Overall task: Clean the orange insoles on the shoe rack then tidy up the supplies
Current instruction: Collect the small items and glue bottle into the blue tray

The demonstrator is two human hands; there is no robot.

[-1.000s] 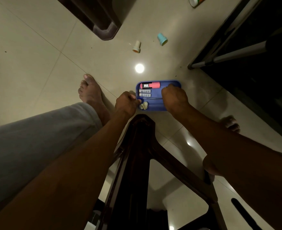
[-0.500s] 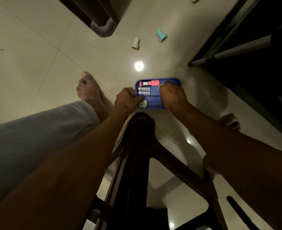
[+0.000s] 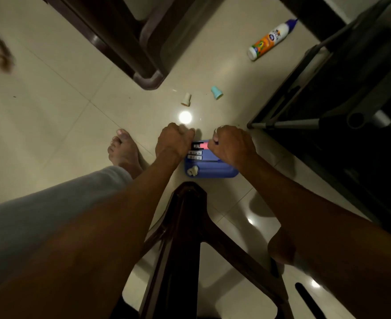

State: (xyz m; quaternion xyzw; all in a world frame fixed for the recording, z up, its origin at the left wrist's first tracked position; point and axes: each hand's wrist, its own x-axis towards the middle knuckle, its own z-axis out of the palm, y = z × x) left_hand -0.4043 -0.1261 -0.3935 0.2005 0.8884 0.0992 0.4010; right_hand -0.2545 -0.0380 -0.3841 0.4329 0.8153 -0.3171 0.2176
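On the pale tiled floor, a dark wooden stool fills the near foreground. Another dark piece of furniture stands at the top. The black shoe rack runs along the right side, its shelves too dark to read. A grey trouser leg crosses the left, ending at a bare foot.

Both forearms reach past the stool to a blue tray, which sits on the floor between the foot and the rack. The left hand is curled round the tray's far left corner. The right hand is curled over its far right rim, fingertips hidden under the knuckles.

Beyond the tray, well apart from it, a white bottle with an orange label lies on its side near the rack. A teal cap and a white cap lie closer.

Inside the tray lie a pink tube, two small labelled sticks beside it, and a white wad in the near left corner.
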